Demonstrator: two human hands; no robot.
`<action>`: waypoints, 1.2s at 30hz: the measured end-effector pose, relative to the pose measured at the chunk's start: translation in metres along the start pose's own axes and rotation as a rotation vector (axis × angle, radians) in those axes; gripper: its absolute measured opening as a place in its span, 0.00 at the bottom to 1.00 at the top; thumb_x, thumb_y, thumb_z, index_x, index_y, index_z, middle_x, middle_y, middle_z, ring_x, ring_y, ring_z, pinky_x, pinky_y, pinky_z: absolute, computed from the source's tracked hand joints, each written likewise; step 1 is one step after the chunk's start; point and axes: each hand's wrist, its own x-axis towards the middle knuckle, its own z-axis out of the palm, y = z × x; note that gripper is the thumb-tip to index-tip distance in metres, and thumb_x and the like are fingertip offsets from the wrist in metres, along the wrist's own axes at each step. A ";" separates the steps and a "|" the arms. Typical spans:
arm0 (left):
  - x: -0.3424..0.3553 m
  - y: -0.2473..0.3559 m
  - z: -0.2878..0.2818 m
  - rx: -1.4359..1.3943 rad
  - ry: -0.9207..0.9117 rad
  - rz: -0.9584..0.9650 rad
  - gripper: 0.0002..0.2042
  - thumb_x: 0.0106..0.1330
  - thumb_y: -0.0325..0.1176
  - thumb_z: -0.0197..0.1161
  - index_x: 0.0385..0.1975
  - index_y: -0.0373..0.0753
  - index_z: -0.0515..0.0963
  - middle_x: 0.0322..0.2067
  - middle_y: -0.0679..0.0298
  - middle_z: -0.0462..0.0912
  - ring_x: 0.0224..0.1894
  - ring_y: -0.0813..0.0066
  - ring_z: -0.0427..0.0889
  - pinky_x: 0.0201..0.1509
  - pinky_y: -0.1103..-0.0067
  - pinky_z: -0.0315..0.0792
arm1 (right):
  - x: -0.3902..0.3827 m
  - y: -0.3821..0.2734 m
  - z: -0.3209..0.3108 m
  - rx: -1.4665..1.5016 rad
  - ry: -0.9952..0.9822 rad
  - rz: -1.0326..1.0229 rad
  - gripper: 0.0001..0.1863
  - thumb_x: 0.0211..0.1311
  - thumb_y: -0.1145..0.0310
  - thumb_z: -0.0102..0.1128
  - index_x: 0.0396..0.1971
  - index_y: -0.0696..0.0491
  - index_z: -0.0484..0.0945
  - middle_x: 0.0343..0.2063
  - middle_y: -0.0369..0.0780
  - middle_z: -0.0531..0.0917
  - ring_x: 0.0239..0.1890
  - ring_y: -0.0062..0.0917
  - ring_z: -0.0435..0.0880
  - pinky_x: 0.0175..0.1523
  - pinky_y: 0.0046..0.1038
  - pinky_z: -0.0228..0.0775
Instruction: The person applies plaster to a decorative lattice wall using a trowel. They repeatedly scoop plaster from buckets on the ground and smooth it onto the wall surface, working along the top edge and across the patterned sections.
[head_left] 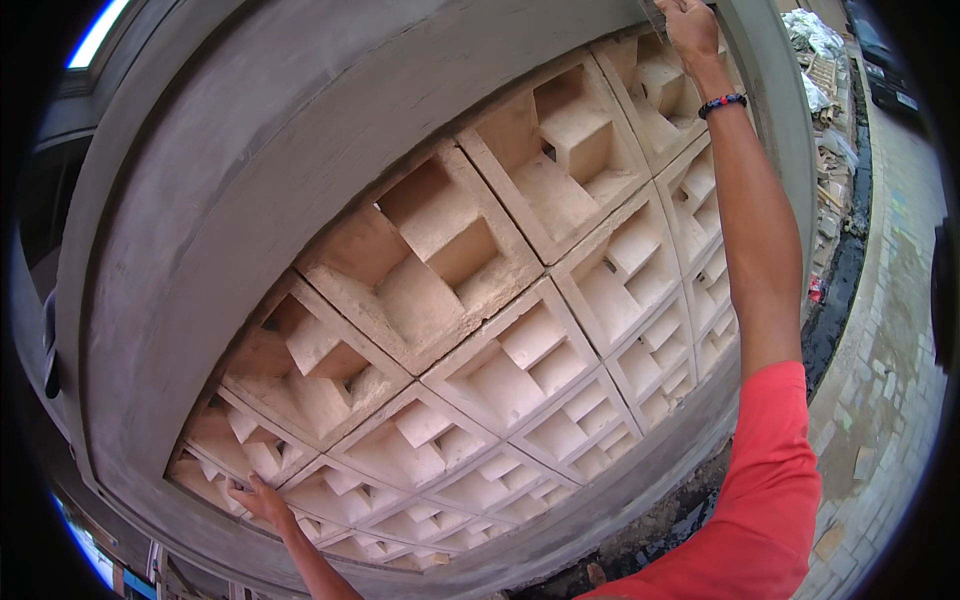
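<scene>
A wall panel of pale beige breeze blocks [545, 268], each with stepped square openings, fills the middle of the view. It is set in a smooth grey cement surround [230, 170]. At the lower left, my left hand [262, 502] is closed over the edge of a block, its fingers partly inside an opening. My right arm reaches up to the top right, where my right hand [690, 32] grips a thin, flat grey tool [656, 16] against the border of the panel. Most of that tool is cut off by the picture's edge or covered by my fingers.
Outside the wall on the right runs a dark wet gutter [838, 290] beside a paved road [880, 400]. Rubble and white sacks [815, 35] lie along it, with a parked dark vehicle [893, 75] beyond. A small loose chip [437, 560] rests on the panel's lower border.
</scene>
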 end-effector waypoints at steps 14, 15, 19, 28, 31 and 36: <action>0.005 -0.005 -0.005 -0.021 -0.052 -0.006 0.25 0.69 0.30 0.54 0.62 0.27 0.58 0.60 0.45 0.66 0.62 0.55 0.66 0.67 0.70 0.57 | -0.027 -0.043 -0.006 0.057 0.059 -0.009 0.20 0.57 0.70 0.57 0.49 0.63 0.77 0.49 0.54 0.80 0.55 0.42 0.77 0.61 0.35 0.66; 0.004 -0.002 -0.002 -0.019 -0.066 -0.012 0.25 0.69 0.30 0.53 0.62 0.27 0.58 0.59 0.45 0.66 0.62 0.55 0.66 0.67 0.70 0.57 | 0.000 0.004 -0.005 -0.037 0.077 -0.013 0.20 0.58 0.70 0.57 0.49 0.64 0.77 0.49 0.54 0.80 0.55 0.42 0.77 0.61 0.35 0.66; 0.001 -0.007 -0.011 -0.022 -0.031 0.014 0.23 0.68 0.27 0.55 0.60 0.26 0.59 0.59 0.44 0.67 0.61 0.55 0.67 0.65 0.70 0.59 | 0.005 0.055 0.014 0.095 -0.077 0.114 0.19 0.62 0.69 0.57 0.52 0.60 0.76 0.47 0.48 0.82 0.51 0.31 0.79 0.58 0.28 0.68; -0.002 -0.009 -0.006 -0.092 -0.005 0.019 0.23 0.66 0.26 0.57 0.59 0.27 0.60 0.54 0.45 0.70 0.58 0.56 0.69 0.64 0.70 0.59 | -0.143 -0.217 0.046 0.304 -0.220 -0.039 0.17 0.62 0.68 0.60 0.50 0.57 0.78 0.42 0.42 0.84 0.41 0.29 0.80 0.48 0.28 0.72; 0.002 -0.003 0.002 -0.032 -0.010 0.037 0.24 0.65 0.26 0.59 0.59 0.27 0.61 0.54 0.46 0.70 0.58 0.55 0.70 0.63 0.69 0.60 | -0.210 -0.322 0.051 0.334 -0.252 -0.304 0.17 0.57 0.71 0.60 0.48 0.58 0.76 0.34 0.41 0.81 0.36 0.36 0.78 0.40 0.35 0.74; -0.003 0.002 -0.004 0.039 0.039 0.020 0.26 0.63 0.28 0.61 0.60 0.29 0.61 0.55 0.45 0.71 0.59 0.51 0.70 0.64 0.66 0.58 | -0.271 -0.404 0.039 0.634 -0.528 -0.441 0.18 0.57 0.72 0.61 0.48 0.58 0.76 0.30 0.40 0.80 0.35 0.32 0.76 0.39 0.30 0.73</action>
